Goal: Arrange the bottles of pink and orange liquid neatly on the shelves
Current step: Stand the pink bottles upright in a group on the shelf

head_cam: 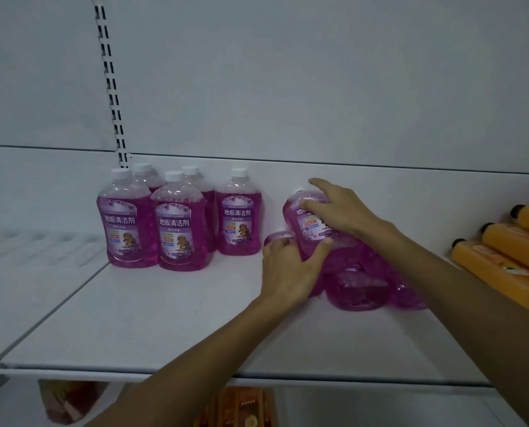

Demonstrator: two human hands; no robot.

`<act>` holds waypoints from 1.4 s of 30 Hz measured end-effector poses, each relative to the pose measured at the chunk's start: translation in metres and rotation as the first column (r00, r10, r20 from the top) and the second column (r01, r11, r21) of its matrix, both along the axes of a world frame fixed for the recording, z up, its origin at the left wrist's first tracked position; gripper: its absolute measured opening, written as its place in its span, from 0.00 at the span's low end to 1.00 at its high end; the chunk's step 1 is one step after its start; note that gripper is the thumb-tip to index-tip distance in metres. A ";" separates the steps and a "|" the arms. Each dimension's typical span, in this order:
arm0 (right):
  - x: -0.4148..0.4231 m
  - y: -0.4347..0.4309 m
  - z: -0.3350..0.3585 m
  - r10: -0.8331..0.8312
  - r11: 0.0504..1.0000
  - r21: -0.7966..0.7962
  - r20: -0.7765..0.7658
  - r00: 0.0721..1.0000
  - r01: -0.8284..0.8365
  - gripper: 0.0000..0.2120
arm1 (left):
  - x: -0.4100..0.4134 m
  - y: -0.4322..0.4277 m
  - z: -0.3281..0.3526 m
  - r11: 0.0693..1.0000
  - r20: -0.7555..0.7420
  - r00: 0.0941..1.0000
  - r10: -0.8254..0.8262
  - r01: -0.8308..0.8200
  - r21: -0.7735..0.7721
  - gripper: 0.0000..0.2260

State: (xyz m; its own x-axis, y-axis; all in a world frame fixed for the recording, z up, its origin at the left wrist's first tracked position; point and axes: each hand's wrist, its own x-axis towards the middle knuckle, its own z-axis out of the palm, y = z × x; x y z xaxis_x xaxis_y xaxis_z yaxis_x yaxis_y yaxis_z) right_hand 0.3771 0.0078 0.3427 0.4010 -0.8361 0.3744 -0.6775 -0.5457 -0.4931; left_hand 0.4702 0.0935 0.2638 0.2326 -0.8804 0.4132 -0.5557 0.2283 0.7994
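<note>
Several pink bottles [179, 223] with white caps stand upright in a group at the back left of the white shelf [152, 315]. To their right lies a pile of pink bottles [360, 285] on their sides. On top of that pile a tilted pink bottle [310, 224] is held by both hands: my right hand [340, 211] grips its upper part, my left hand [290, 269] holds its lower end. Orange bottles [503, 257] with black caps lie on their sides at the far right.
A slotted metal upright [112, 87] runs up the back wall behind the standing bottles. A neighbouring shelf [32, 251] lies to the left. Below the shelf's front edge, orange packages [244, 405] show on a lower level.
</note>
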 end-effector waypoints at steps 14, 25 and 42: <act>0.036 0.042 0.029 0.336 0.922 0.027 0.445 0.830 -0.387 0.36 | 0.056 0.048 0.023 0.972 -0.254 0.945 -0.207 0.168 -0.165 0.31; 0.078 0.059 -0.020 0.369 0.929 -0.075 0.215 0.904 -0.361 0.44 | 0.128 0.066 -0.019 0.992 -0.019 0.992 -0.125 0.125 0.007 0.33; 0.107 0.042 -0.025 0.227 0.951 -0.221 0.022 0.974 -0.216 0.45 | 0.134 0.075 -0.034 0.935 0.742 0.669 0.038 -0.285 0.209 0.17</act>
State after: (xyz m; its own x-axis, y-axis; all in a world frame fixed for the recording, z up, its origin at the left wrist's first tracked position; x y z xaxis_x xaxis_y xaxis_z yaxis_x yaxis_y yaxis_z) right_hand 0.4841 0.0499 0.3172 0.5449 -0.6256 0.5583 -0.5067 -0.7762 -0.3752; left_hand 0.6045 0.1688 0.2294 0.1228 -0.9600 0.2518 -0.9856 -0.0883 0.1442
